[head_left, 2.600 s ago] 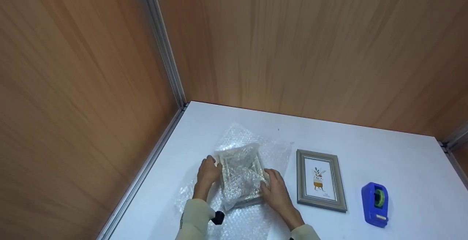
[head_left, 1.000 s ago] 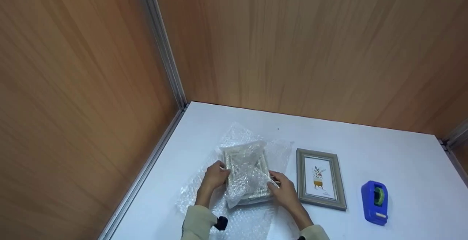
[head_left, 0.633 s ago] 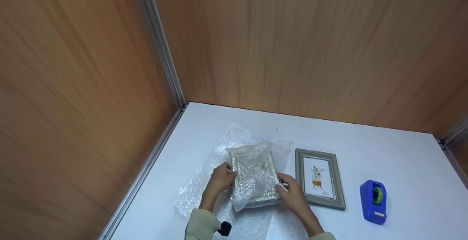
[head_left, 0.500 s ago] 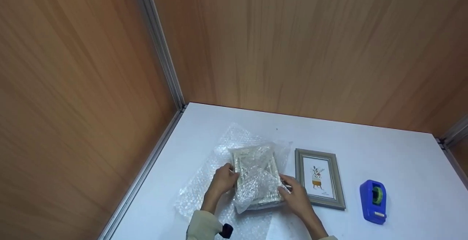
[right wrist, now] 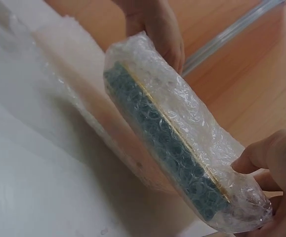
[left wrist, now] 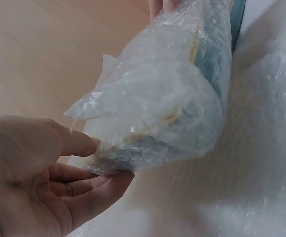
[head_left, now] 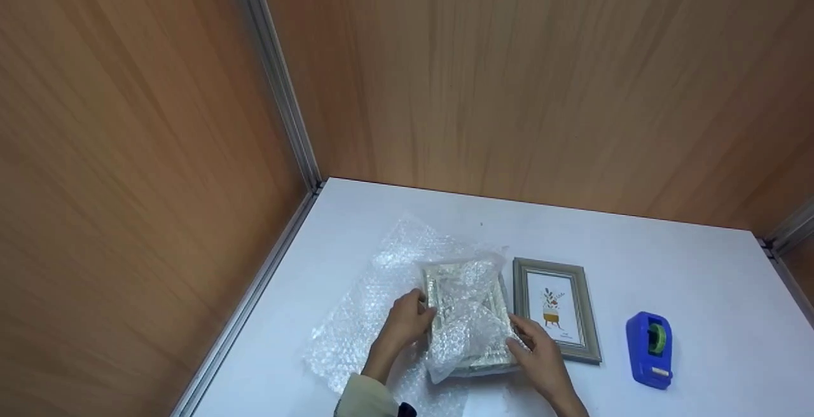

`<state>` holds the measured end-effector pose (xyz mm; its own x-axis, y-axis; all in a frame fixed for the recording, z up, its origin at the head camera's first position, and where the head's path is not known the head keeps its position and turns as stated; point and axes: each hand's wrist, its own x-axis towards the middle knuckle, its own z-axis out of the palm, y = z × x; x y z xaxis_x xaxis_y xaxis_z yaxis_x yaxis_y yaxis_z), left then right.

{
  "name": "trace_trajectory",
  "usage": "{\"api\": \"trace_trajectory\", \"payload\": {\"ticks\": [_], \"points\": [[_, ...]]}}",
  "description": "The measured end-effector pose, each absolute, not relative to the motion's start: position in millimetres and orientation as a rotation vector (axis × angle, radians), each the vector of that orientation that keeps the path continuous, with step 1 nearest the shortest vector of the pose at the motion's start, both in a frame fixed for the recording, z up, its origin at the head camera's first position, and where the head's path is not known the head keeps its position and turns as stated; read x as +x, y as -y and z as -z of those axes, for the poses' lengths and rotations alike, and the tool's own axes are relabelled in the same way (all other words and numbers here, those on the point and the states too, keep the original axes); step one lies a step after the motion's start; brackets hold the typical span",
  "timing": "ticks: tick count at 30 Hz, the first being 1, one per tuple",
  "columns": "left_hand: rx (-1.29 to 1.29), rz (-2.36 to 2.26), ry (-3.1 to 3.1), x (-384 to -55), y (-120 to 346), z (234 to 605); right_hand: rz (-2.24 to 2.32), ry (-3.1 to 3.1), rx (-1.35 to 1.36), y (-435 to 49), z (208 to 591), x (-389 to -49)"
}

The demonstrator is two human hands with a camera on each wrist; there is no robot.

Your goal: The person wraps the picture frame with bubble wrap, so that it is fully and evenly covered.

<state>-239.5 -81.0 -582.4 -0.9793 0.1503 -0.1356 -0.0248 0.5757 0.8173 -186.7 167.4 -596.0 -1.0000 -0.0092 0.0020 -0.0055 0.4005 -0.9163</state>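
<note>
A frame wrapped in bubble wrap (head_left: 467,315) is held between both hands in the head view. Its teal side and gold-coloured edge line show through the plastic in the right wrist view. My left hand (head_left: 402,323) pinches its left edge, thumb on top and fingers beneath, as the left wrist view shows. On the opposite edge, my right hand (head_left: 540,356) grips it between thumb and fingers. In the right wrist view the bundle (right wrist: 167,138) is tilted above the table. A loose flap of wrap (left wrist: 128,94) sticks up near my left thumb.
A flat bubble wrap sheet (head_left: 356,315) lies under and left of the bundle. Close by on the right is a grey picture frame (head_left: 588,315) with a plant print. Farther right stands a blue tape dispenser (head_left: 648,356). Wooden panels (head_left: 540,86) border the white table (head_left: 706,290).
Both hands have carried the wrapped frame to the right and slightly toward the person, closer to the grey picture frame. The bubble wrap sheet stays on the table, more of it now uncovered.
</note>
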Motion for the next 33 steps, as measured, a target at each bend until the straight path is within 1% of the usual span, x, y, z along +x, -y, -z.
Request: {"api": "trace_trajectory", "payload": {"ticks": [6,11,21,27,33], "points": [[0.198,-1.354,-2.665,-231.5,69.2,578.5,1.682,-2.604,0.103,-180.4,594.0,-173.4],[0.268,-1.344,-2.676,-222.7,61.7,577.6,1.669,-2.617,0.121,-189.8,594.5,-160.8],[0.247,-1.347,-2.581,-204.7,44.9,574.4,1.602,-2.648,0.170,-202.8,593.1,-132.7],[0.314,-1.292,-2.601,-193.6,33.3,573.3,1.590,-2.616,0.255,-212.3,593.3,-115.2],[0.347,-1.273,-2.588,-184.4,24.7,575.4,1.621,-2.584,0.250,-221.0,598.0,-103.0]]}}
